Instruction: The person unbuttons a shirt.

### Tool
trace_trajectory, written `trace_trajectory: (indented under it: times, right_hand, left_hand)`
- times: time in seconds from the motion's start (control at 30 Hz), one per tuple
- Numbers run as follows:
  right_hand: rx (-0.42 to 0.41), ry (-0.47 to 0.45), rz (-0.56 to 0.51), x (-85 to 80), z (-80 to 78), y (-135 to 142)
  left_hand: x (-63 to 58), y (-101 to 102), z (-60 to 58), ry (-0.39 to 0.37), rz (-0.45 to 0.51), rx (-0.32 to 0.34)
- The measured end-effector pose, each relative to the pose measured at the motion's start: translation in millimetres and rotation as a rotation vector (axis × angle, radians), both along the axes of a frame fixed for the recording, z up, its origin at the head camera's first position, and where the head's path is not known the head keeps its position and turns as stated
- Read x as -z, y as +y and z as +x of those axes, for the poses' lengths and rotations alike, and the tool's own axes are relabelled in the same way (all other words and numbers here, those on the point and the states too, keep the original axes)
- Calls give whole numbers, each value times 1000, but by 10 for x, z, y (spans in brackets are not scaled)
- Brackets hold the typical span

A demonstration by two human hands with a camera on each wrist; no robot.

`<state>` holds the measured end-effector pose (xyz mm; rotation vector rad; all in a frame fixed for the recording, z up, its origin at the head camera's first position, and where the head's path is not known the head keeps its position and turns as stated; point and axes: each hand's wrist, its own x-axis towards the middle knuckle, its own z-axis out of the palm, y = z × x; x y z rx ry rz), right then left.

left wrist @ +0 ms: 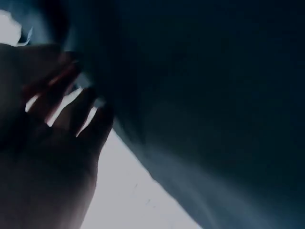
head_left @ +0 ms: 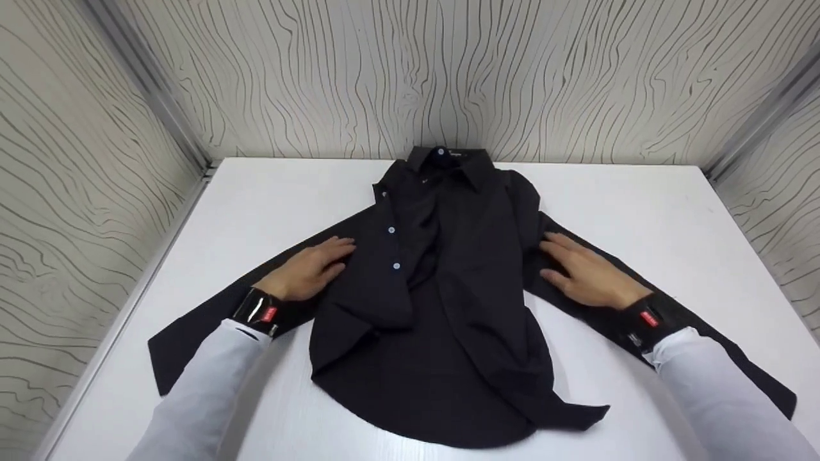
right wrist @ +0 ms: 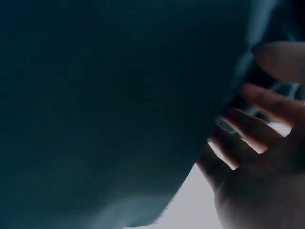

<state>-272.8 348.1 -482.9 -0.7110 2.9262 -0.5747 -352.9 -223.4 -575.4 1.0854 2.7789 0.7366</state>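
Note:
A black button-up shirt (head_left: 480, 256) lies spread on the white table (head_left: 295, 186), its collar toward the back wall and both sleeves angled out toward the near corners. Its front is unbuttoned; the left panel is folded back at its lower corner, and the right panel lies rumpled with its hem corner sticking out to the right. My left hand (head_left: 307, 269) is over the top of the left sleeve, straight fingertips at the shirt's side. The right hand (head_left: 586, 272) is over the right sleeve near the armpit, fingers extended. Dark cloth fills most of both wrist views.
Pale panels with a wavy line pattern (head_left: 359, 77) stand behind the table and along its sides. Metal posts (head_left: 154, 83) rise at the two back corners. Black bands (head_left: 256, 310) circle both wrists over white sleeves (head_left: 724, 384).

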Motion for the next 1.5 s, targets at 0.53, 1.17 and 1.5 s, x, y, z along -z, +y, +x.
trace_trajectory:
  times: [0.53, 1.17, 1.5]
  right_hand:
    - [274, -242, 117, -69, -223, 842]
    - [-51, 309, -171, -274, 629, -344]
    - [-386, 91, 79, -183, 1348, -797]
  left_hand:
    - [-416, -521, 342, -155, -141, -392]
    - [-900, 750, 1622, 380, -90, -149]
    - [-848, 676, 1735, 492, 62, -165]
